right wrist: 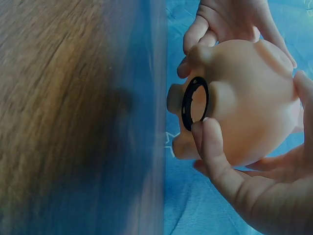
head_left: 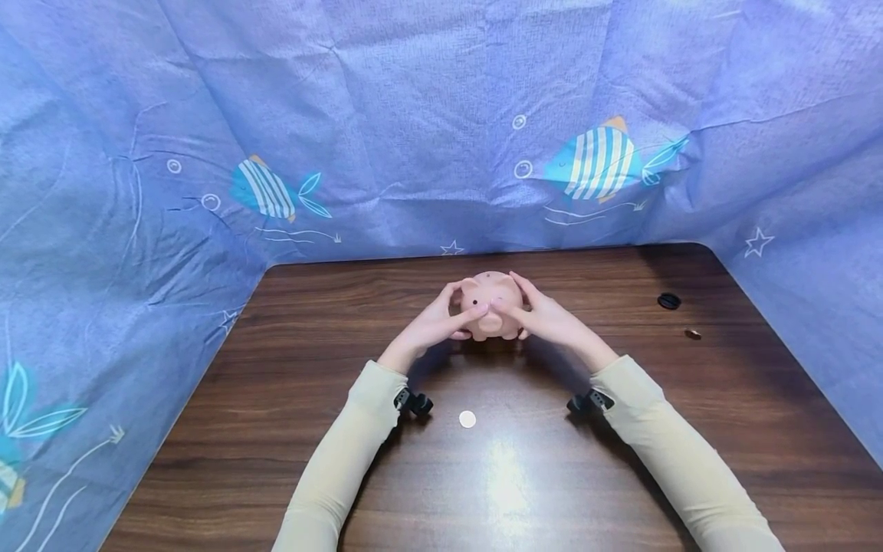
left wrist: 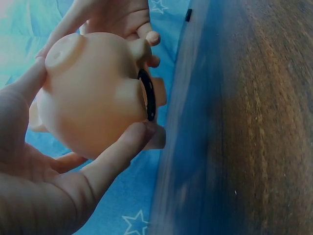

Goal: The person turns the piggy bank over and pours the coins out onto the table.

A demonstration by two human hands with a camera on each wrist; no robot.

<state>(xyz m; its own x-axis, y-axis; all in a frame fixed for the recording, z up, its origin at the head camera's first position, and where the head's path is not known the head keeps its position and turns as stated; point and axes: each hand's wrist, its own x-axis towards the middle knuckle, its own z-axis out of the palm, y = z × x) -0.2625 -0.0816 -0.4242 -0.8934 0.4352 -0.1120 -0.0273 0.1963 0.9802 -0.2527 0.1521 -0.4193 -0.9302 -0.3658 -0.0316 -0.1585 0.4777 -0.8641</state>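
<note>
A pink piggy bank is held between both hands over the far middle of the table, its snout towards me. My left hand grips one side, thumb on the face beside the snout and fingers around the flank. On the other side my right hand grips it the same way. Seen in the right wrist view, the underside has a round opening rimmed by a black ring between the stubby feet. A fingertip of the right hand touches that ring. In the left wrist view, a left fingertip lies right at the ring's edge.
On the brown wooden table, a round whitish coin lies between the forearms. Over at the right are a black round cap and a small copper-coloured coin. Blue fish-patterned cloth hangs behind and beside the table.
</note>
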